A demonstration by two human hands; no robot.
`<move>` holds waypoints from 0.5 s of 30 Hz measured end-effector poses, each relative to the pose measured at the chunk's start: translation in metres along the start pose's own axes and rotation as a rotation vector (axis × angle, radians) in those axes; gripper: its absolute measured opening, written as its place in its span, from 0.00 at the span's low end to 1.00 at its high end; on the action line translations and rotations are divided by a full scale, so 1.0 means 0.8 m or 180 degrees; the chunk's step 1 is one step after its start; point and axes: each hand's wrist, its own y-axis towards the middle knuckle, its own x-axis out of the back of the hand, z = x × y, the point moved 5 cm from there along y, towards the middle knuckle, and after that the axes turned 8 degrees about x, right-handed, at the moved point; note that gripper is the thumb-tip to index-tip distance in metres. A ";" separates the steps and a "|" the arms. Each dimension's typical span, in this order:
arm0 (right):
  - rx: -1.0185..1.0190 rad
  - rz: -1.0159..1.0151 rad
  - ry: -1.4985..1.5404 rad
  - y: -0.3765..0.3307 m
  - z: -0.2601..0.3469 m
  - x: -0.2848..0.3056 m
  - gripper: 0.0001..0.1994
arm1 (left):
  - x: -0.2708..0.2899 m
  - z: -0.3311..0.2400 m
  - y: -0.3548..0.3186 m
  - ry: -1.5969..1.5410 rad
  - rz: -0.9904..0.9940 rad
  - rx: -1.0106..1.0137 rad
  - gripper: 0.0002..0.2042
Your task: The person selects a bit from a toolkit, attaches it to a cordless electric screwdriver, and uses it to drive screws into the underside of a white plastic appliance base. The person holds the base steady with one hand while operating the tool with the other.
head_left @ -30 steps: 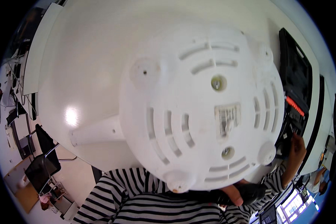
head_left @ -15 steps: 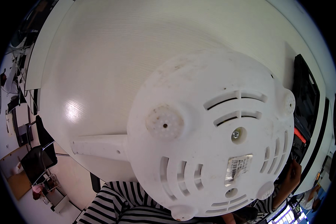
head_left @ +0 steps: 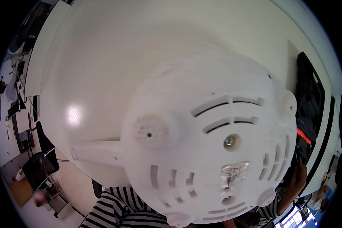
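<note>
White appliance base (head_left: pixel 209 152): upturned and held close under the camera, above the white counter (head_left: pixel 114 57); since a second ago it has tilted and swung nearer, so the underside screw (head_left: pixel 229 141) now faces up.
Left hand: hidden behind the base; fingers cannot be told.
Right hand (head_left: pixel 294 182): at the base's right rim by the black tool case (head_left: pixel 309 98); fingers hidden, grip unclear.

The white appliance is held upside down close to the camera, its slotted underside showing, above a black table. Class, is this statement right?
Not quite. The head view shows the white appliance upside down with its slotted underside facing the camera, but the table beneath it is white, not black. The black thing is a case at the right.
</note>
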 end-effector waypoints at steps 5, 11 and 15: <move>0.0007 -0.0105 0.0590 0.010 0.009 -0.013 0.15 | -0.005 0.002 0.006 0.0078 -0.0055 -0.0004 0.32; 0.0165 -0.0316 0.0903 0.014 0.004 -0.015 0.12 | -0.031 0.016 0.025 -0.0847 0.0902 -0.0553 0.38; 0.0438 -0.0652 0.0510 0.008 -0.007 -0.014 0.12 | -0.047 -0.006 0.043 -0.1451 0.1565 -0.0992 0.47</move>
